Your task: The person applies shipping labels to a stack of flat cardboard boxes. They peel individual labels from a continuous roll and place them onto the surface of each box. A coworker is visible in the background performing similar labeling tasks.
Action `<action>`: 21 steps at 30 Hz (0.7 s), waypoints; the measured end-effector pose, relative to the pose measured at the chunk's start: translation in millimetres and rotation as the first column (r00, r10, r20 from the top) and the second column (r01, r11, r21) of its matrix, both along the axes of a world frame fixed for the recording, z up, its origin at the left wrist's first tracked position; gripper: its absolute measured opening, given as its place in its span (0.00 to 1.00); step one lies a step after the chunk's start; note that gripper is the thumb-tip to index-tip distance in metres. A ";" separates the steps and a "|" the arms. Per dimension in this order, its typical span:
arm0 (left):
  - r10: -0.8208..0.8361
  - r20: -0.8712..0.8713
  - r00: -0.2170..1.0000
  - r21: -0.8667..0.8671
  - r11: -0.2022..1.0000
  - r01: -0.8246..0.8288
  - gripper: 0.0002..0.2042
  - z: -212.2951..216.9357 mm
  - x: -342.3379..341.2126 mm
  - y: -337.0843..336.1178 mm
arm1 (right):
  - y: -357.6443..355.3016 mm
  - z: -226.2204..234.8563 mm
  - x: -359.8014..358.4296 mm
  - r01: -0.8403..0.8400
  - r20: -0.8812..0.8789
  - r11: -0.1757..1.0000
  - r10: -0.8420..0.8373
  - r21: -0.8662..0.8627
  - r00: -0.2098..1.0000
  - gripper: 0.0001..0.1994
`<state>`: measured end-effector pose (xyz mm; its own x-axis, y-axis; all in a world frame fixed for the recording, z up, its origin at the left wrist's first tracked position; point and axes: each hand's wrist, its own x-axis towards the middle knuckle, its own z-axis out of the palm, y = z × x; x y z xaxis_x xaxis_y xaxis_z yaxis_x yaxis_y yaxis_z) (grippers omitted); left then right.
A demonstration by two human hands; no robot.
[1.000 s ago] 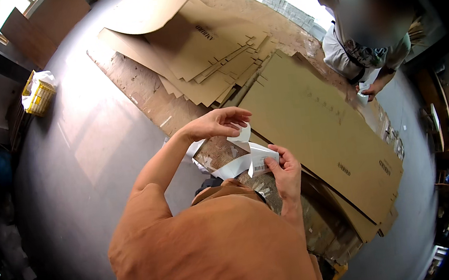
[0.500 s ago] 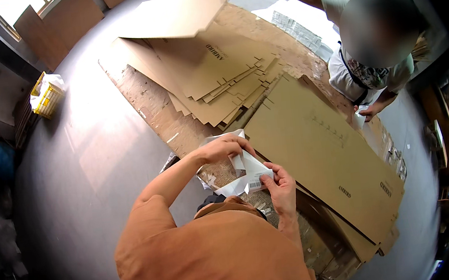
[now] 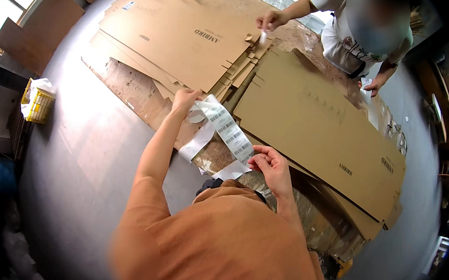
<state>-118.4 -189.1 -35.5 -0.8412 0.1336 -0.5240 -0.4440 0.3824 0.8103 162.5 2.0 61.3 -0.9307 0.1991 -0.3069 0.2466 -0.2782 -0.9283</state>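
I've got the left hand (image 3: 184, 99) stretched out ahead, its grip pinched shut on the far end of a white strip of labels (image 3: 228, 130), while the right hand (image 3: 269, 163) sits close to the body with thumb and fingers closed on the near end — so the strip runs taut and slanted between the two hands, printed face up. It hangs just above the worn brown surface (image 3: 126, 90), right over the gap between two lots of flat cardboard. A loose loop of white backing paper (image 3: 196, 143) droops from the left hand down toward the surface edge. To the left of the strip lies a stack of flattened cardboard boxes (image 3: 180, 32), fanned out; to the right, one big cardboard sheet (image 3: 316, 130) stretches away toward the far corner. Across the surface another person (image 3: 357, 27) in a white shirt leans in, one hand (image 3: 269, 20) touching the edge of the stack. Off to the far left — on the grey floor (image 3: 74, 172) — stands a yellow basket (image 3: 40, 104) with something white in it.
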 end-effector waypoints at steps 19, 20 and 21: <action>-0.440 -0.350 0.827 -0.625 0.768 0.144 0.14 -19.5 -13.1 29.9 | 3.5 -1.6 -25.1 -0.010 0.048 0.999 0.008 0.032 0.999 0.13; -0.470 -0.347 0.812 -0.625 0.761 0.173 0.13 -20.0 -15.6 29.6 | 3.8 -1.9 -26.1 -0.010 0.049 1.000 0.009 0.030 0.999 0.13; -0.513 -0.325 0.795 -0.659 0.725 0.199 0.13 -22.3 -19.0 28.6 | 3.6 -1.8 -27.0 -0.015 0.048 1.000 0.014 0.027 0.999 0.13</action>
<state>-137.4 -160.6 -57.7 -0.9423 0.2880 -0.1706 0.1881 0.8771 0.4419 135.5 5.6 59.5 -0.9180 0.1943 -0.3458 0.2948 -0.2491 -0.9225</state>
